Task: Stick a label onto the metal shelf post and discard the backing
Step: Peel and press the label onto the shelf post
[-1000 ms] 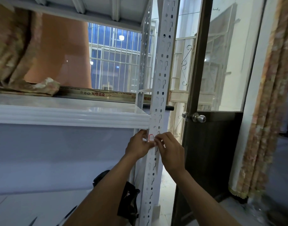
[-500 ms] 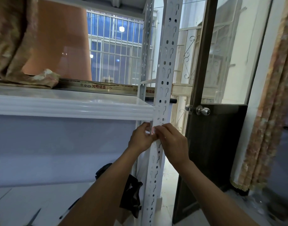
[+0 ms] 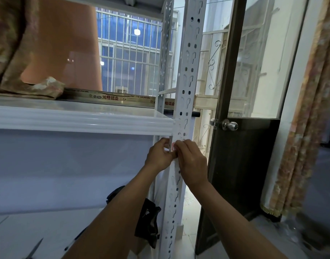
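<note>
A white perforated metal shelf post (image 3: pixel 187 71) runs from top to bottom in the middle of the view. Just under the white shelf edge (image 3: pixel 76 121), a small white label with a red border (image 3: pixel 173 147) shows between my hands, against the post. My left hand (image 3: pixel 159 156) is at the post's left side, fingers curled at the label's left edge. My right hand (image 3: pixel 192 161) covers the post's front, its fingertips on the label's right part. Most of the label is hidden by my fingers; I cannot make out any backing.
A dark door (image 3: pixel 240 165) with a round metal knob (image 3: pixel 228 125) stands just right of the post. A patterned curtain (image 3: pixel 306 128) hangs further right. Folded cloth (image 3: pixel 29 88) and a long printed box (image 3: pixel 108 98) lie on the shelf. Scissors (image 3: pixel 34 249) and a black pouch (image 3: pixel 149 223) sit low.
Both hands have stayed together at the label on the post, just under the shelf edge. The camera has shifted slightly; the hands sit a little higher in view.
</note>
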